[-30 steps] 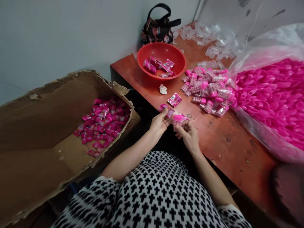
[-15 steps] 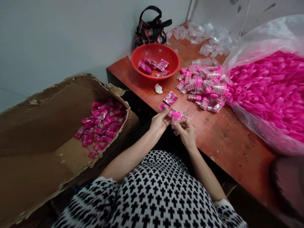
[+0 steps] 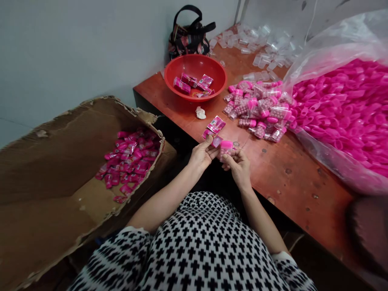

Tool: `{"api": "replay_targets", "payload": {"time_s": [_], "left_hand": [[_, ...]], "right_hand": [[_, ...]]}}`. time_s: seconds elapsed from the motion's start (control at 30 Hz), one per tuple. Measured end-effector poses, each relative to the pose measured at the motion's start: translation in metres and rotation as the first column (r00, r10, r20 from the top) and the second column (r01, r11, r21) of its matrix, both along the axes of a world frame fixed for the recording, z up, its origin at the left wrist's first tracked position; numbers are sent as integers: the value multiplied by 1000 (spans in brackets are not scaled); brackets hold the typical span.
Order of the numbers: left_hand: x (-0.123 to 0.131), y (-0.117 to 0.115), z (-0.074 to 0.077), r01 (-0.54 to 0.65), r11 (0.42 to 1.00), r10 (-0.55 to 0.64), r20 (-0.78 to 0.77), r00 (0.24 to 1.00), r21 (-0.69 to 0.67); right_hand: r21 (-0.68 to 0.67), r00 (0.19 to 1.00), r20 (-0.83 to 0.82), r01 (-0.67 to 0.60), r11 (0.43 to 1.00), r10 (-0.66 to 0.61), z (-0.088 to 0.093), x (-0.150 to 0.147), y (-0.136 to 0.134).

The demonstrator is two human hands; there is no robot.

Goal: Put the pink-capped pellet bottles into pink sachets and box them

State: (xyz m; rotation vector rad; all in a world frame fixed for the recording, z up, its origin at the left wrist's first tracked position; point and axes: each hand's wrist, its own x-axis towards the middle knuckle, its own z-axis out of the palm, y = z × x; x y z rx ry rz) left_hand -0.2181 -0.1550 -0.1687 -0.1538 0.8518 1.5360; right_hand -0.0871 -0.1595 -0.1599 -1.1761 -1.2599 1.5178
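Above the table's front edge, my right hand (image 3: 239,167) pinches a small clear bottle (image 3: 226,148) with a pink cap and pale pink balls inside. Close beside it, my left hand (image 3: 202,155) has thumb and fingers closed on a shiny pink printed wrapper (image 3: 217,141). Whether the bottle touches that wrapper I cannot tell. Just beyond my left fingertips, a flat pink printed packet (image 3: 216,124) lies on the table, with another pink piece partly under my hand. A heap of similar capped bottles (image 3: 262,109) lies farther back on the right.
A red bowl (image 3: 169,83) holds bundled pink packets. Behind it stands a dark handbag (image 3: 189,42). Clear empty containers (image 3: 263,44) lie at the back. A plastic bag of pink caps (image 3: 342,117) fills the right. At left, a cardboard box (image 3: 39,169) contains pink wrapped bottles (image 3: 130,161).
The bottle in my right hand has shifted slightly right and up, and the wrapper in my left hand shows more. The whole view has moved slightly.
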Motion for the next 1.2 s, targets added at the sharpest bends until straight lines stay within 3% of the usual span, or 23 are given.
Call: {"api": "replay_targets", "payload": {"time_s": [0.23, 0.53, 0.73, 0.83, 1.07, 1.2], "left_hand": [[2, 0, 2, -44, 999, 44, -24, 999, 2], [5, -1, 5, -2, 1000, 2, -37, 999, -1], [4, -5, 10, 114, 987, -89, -211, 974, 111], [2, -6, 11, 165, 974, -115, -286, 951, 157], [4, -5, 10, 253, 958, -200, -320, 926, 132], [2, -6, 11, 279, 951, -213, -371, 904, 134]], "right_hand": [[23, 1000, 10, 12, 1000, -13, 1, -1, -1], [19, 1000, 26, 15, 1000, -16, 3, 0, -2], [-53, 995, -42, -93, 994, 91, 0, 0, 2], [-46, 996, -59, -76, 996, 74, -2, -1, 2], [86, 1000, -18, -6, 996, 7, -10, -7, -4], [-2, 994, -89, -67, 998, 67, -11, -4, 0]]}}
